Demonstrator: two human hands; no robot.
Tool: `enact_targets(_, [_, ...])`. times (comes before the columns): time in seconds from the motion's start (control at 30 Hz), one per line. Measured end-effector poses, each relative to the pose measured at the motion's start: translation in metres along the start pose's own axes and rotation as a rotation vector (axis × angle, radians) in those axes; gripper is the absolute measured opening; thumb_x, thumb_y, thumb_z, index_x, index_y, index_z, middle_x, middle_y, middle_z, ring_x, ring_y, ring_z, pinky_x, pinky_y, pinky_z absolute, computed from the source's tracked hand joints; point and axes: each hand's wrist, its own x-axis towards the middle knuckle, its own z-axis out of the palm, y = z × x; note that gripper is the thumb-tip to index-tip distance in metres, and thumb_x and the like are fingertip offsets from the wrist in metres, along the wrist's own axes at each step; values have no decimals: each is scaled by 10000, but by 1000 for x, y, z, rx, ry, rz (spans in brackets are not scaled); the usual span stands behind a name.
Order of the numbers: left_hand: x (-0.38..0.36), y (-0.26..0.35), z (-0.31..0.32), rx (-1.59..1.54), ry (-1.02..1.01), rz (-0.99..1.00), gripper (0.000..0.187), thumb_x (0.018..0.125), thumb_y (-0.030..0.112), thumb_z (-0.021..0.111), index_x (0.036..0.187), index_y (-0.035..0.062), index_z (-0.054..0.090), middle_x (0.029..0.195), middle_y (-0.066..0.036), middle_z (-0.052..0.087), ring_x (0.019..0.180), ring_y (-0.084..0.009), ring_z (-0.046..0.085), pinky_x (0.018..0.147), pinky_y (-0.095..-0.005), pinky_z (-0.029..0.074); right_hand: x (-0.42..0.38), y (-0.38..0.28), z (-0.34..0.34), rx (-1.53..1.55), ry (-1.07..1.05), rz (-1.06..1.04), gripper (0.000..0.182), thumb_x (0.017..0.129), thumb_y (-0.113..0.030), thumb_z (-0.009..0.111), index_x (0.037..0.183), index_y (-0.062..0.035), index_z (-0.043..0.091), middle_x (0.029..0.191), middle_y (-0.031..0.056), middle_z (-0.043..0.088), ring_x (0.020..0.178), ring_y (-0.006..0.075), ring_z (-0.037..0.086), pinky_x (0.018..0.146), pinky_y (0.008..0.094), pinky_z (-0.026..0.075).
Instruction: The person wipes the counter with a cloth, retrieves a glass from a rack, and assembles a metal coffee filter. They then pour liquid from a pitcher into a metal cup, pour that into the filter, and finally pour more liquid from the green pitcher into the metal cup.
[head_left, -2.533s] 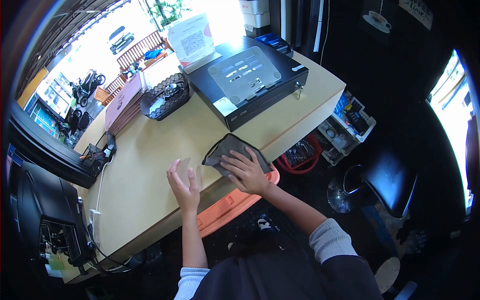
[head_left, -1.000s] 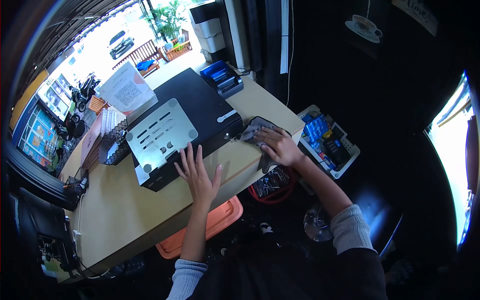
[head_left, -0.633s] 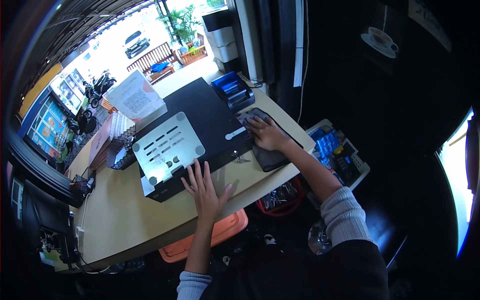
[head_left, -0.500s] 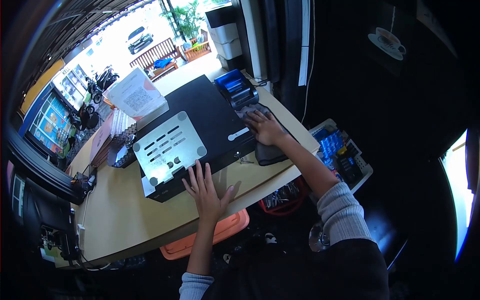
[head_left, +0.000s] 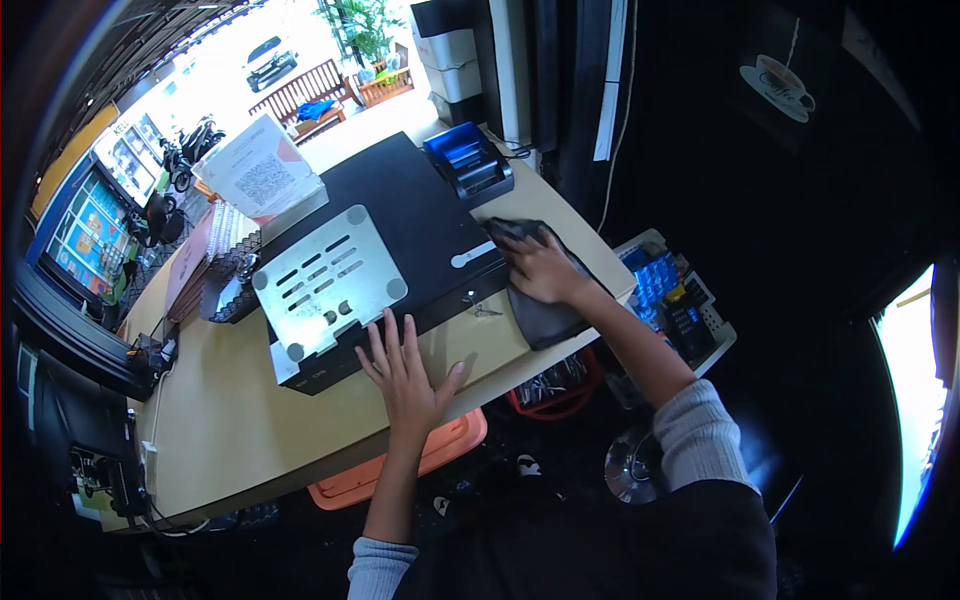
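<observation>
A black cash drawer box (head_left: pixel 400 190) lies on the wooden counter (head_left: pixel 230 420), with a silver slotted metal stand (head_left: pixel 330 275) on its left part. Fingers spread, my left hand (head_left: pixel 405 375) rests at the front edge of the box beside the stand and holds nothing. My right hand (head_left: pixel 545 270) presses flat with parted fingers on a dark cloth (head_left: pixel 545 318) on the counter, right of the box. Keys (head_left: pixel 485 311) hang at the front of the box.
A blue and black device (head_left: pixel 470 165) stands behind the cloth. A QR code sign (head_left: pixel 262 180) and a lace-edged holder (head_left: pixel 232 295) stand at the left. Below the counter are a crate (head_left: pixel 715 330), a red basket (head_left: pixel 555 390) and an orange lid (head_left: pixel 400 465).
My right hand has moved slightly toward the counter's front right with the cloth, away from the blue and black device. My left hand stays by the box, and the view has shifted a little.
</observation>
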Motion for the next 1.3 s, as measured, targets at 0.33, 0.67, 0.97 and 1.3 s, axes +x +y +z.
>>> enact_targets(0.33, [0,1,1,-8,19,28,797,785,429,582,1376,5,255,1449,-209,186,1350,-402,88,1043,-591,43,-50,56,-6,133,272,600,437,901,-379,398,1255,-135,472,1231,173,506,1115,361,496,932,520,370])
enact_targets(0.67, [-1,-1,1,-50,19,20,800,774,425,600,1375,17,263,1452,-199,187,1350,-394,102,1041,-595,52,-57,46,-60,518,399,373,436,924,-418,365,1164,-102,546,1172,206,523,1095,375,498,948,433,389])
enact_targets(0.97, [-1,0,2,-50,35,21,806,772,428,603,1376,18,262,1451,-198,190,1347,-394,111,1043,-587,43,2,19,7,-109,161,194,534,911,-474,297,1384,-227,313,1453,111,251,1339,308,229,1043,570,181])
enact_targets(1.3, [-1,0,1,-37,43,11,790,772,418,609,1368,22,274,1451,-194,189,1346,-393,114,1040,-598,50,-92,18,0,-81,432,381,509,857,-387,447,1289,-119,463,1367,132,399,1279,301,345,1030,547,210])
